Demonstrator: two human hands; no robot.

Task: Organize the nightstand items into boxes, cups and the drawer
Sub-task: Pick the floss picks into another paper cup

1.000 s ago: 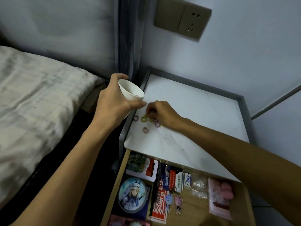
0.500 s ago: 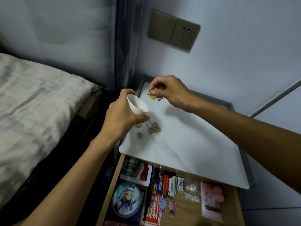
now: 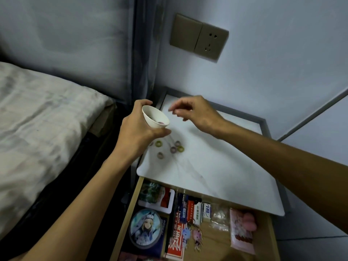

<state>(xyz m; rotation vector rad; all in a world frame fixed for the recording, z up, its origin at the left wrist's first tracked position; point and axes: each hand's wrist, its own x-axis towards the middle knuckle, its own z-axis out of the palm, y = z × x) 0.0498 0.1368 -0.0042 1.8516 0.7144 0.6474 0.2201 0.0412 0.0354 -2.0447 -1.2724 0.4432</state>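
My left hand [image 3: 138, 132] grips a small white paper cup [image 3: 153, 117], tilted toward the right, above the left edge of the white marble nightstand top [image 3: 216, 166]. Small coloured rings lie inside the cup. My right hand [image 3: 195, 112] hovers just right of the cup's mouth with fingers loosely curled and nothing visible in them. Several small hair rings [image 3: 170, 147], green and purplish, lie on the top below the cup. The wooden drawer [image 3: 267, 228] under the top stands open.
The drawer holds a round anime badge [image 3: 146, 227], a red booklet [image 3: 176, 245], small boxes [image 3: 206, 211], keychain charms [image 3: 192, 234] and a pink packet [image 3: 243, 230]. A bed [image 3: 41, 117] lies to the left. A wall socket [image 3: 199, 38] is above.
My right hand picked rings off the top, lifted them to the cup and let them go; its fingers now hold nothing. The cup stayed in my left hand.
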